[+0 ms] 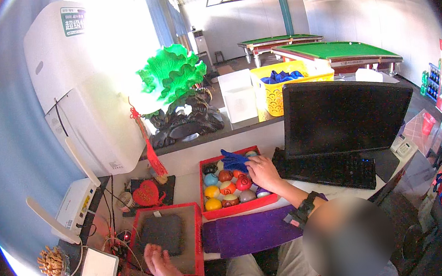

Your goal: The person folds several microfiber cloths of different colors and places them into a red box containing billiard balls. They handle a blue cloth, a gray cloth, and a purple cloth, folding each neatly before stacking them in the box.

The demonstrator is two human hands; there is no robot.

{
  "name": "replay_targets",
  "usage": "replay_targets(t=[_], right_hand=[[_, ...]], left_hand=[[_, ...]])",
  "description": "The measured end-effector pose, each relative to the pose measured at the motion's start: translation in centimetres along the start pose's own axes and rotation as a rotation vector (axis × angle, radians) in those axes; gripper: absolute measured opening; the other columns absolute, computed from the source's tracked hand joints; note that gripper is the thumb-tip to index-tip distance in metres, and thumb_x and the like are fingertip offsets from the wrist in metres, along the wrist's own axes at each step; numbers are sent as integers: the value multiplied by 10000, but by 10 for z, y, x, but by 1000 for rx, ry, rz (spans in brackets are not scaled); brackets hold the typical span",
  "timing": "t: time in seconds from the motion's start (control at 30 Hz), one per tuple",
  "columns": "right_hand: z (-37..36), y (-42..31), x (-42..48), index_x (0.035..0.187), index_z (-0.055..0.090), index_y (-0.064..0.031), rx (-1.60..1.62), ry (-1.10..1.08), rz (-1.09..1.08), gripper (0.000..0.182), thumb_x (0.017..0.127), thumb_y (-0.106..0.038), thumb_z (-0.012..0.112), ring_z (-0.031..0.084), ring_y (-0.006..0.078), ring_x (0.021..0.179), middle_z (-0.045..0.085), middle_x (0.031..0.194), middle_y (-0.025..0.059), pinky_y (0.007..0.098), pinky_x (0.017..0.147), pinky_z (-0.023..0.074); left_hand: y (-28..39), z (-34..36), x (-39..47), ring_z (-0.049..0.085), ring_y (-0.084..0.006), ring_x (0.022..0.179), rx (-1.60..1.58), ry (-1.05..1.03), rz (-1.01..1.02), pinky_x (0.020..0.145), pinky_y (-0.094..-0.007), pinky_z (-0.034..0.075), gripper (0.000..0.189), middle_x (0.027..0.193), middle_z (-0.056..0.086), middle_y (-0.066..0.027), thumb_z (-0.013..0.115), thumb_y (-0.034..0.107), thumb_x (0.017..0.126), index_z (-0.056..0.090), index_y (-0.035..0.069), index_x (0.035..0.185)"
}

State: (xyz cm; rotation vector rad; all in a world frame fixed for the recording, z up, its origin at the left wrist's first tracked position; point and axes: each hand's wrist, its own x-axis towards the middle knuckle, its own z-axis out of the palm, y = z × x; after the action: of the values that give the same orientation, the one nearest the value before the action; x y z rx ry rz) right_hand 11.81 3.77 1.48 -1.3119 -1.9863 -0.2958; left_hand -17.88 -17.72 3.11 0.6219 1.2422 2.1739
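My right hand [264, 172] reaches over a red box of billiard balls [240, 210], its fingers on a blue fabric glove [234, 162]. The glove lies across the balls at the back of the box, one end sticking up past the far rim. Balls in several colours fill the box, among them a yellow ball [213, 205] and a light blue ball [211, 179]. With fingers apart and nothing held, my left hand [163, 265] hovers by a red-rimmed box or lid [200, 238]. A dark square pad [162, 232] lies inside that one.
A purple cloth [253, 231] lies along the desk's front edge. At right stand a monitor [347, 117] and a black keyboard [326, 172]. Cables and a white router [75, 208] are at left. Behind the desk, a ledge carries a green ornament [174, 73] and a yellow basket [274, 97].
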Motion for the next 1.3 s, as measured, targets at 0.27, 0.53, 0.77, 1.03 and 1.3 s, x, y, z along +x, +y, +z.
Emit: replay_targets(t=[0.27, 0.53, 0.77, 1.03, 1.3], right_hand=[[-72, -98, -24, 938, 574, -8, 1143, -162, 122, 150, 847, -104, 503, 530, 69, 749, 587, 867, 29, 211, 641, 435], [-86, -132, -71, 1056, 446, -48, 805, -300, -257, 338, 774, -194, 562, 542, 310, 879, 553, 906, 144, 391, 770, 432], [-70, -122, -73, 857, 543, -27, 753, -239, -254, 191, 796, -208, 538, 548, 296, 815, 567, 845, 132, 388, 715, 430], [-47, -93, -76, 842, 512, -33, 1229, -414, 369, 233, 885, -252, 443, 479, 76, 659, 503, 705, 17, 257, 581, 398], [-42, -88, -88, 1023, 415, -50, 1458, -698, 554, 245, 896, -260, 422, 591, 156, 652, 575, 874, 95, 263, 545, 478]], left_hand=[[-27, 43, -45, 510, -285, 973, -134, -534, -510, 825, -430, 424, 434, 1073, 486, -141, 493, 285, 846, 381, 6, 1159], [-44, 52, -58, 378, -274, 1148, -281, -697, -477, 932, -491, 317, 582, 1241, 379, -115, 380, 510, 837, 257, 170, 1293], [-44, 51, -50, 416, -267, 1106, -327, -658, -625, 912, -457, 341, 537, 1214, 412, -104, 465, 399, 819, 319, 130, 1260], [-36, 52, -38, 426, -269, 1100, -235, -598, -676, 899, -443, 361, 459, 1233, 404, -112, 446, 257, 854, 326, 48, 1244], [-12, 39, 6, 430, -279, 1101, -391, -492, -482, 899, -457, 371, 444, 1214, 422, -98, 482, 222, 838, 348, 69, 1233]])
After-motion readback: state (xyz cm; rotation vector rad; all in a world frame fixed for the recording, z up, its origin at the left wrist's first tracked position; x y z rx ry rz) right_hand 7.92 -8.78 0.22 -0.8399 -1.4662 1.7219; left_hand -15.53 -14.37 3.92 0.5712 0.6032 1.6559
